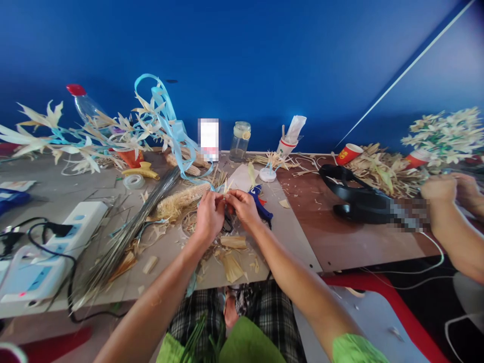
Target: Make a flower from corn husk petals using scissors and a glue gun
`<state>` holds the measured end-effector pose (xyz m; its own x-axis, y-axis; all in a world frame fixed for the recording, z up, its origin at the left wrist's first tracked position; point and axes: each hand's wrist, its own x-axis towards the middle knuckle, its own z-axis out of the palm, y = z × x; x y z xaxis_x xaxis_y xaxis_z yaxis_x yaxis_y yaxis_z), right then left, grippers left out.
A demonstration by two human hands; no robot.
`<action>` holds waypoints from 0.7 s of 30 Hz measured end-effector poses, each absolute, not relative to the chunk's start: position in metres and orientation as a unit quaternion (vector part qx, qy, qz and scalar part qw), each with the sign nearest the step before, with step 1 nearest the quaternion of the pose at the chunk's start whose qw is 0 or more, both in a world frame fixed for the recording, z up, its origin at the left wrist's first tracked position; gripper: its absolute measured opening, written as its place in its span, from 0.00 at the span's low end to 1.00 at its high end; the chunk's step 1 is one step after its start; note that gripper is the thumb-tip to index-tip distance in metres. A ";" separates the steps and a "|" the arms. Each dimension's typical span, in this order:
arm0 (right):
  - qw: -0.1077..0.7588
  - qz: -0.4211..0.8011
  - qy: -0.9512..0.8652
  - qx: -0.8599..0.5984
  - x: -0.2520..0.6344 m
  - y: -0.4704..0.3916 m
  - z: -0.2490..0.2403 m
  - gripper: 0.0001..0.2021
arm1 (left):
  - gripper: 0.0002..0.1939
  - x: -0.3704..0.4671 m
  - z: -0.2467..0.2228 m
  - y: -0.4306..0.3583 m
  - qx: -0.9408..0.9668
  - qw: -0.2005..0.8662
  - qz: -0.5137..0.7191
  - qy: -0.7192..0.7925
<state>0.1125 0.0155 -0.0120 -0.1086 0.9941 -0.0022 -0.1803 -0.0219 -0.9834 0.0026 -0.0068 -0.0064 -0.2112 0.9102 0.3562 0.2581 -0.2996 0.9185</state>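
In front of me my left hand [210, 216] and my right hand [242, 205] meet, fingertips pinched together. Between them stands a small piece of pale corn husk [227, 186], its thin strips pointing up; its lower end is hidden by my fingers. Light blue ribbon [181, 146] hangs in loops from husk flowers [130, 128] and trails down close to my left hand. A corn cob [185, 199] with silk lies left of my left hand. Right beside my right hand is a blue glue gun [260, 204]. Husk scraps [232, 264] lie below both hands.
A bundle of thin wires [139, 232] and a white power strip [56, 252] with black cords occupy the left side. A glass jar [240, 141] stands near the blue wall. To the right lie a black strapped device [359, 201] and another person's hands [440, 189].
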 end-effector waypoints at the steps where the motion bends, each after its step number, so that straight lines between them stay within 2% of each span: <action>1: 0.512 0.571 -0.476 -0.432 0.114 0.016 -0.012 0.13 | 0.06 0.003 -0.006 -0.007 0.571 0.279 0.576 0.513; 4: 0.522 0.557 -0.468 -0.444 0.117 0.019 -0.011 0.14 | 0.12 0.005 -0.007 -0.008 0.599 0.305 0.554 0.492; 7: 0.533 0.564 -0.454 -0.437 0.121 0.022 -0.011 0.12 | 0.14 0.005 -0.007 -0.007 0.585 0.387 0.538 0.468; 10: 0.535 0.597 -0.431 -0.414 0.122 0.023 -0.010 0.11 | 0.11 0.004 -0.006 -0.006 0.509 0.478 0.553 0.455; 14: 0.513 0.639 -0.431 -0.377 0.120 0.021 -0.010 0.10 | 0.14 0.003 -0.008 -0.003 0.385 0.565 0.578 0.445; 17: 0.495 0.640 -0.445 -0.384 0.118 0.020 -0.011 0.11 | 0.15 0.001 -0.010 -0.002 0.352 0.594 0.578 0.435; 21: 0.499 0.578 -0.481 -0.431 0.116 0.018 -0.012 0.12 | 0.13 0.001 -0.008 -0.002 0.318 0.609 0.587 0.429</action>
<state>0.1159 0.0178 -0.0118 -0.1309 0.9912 -0.0195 -0.1620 -0.0408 -0.9859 0.0014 -0.0016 -0.0084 -0.0563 0.9872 -0.1490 -0.4418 0.1092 0.8905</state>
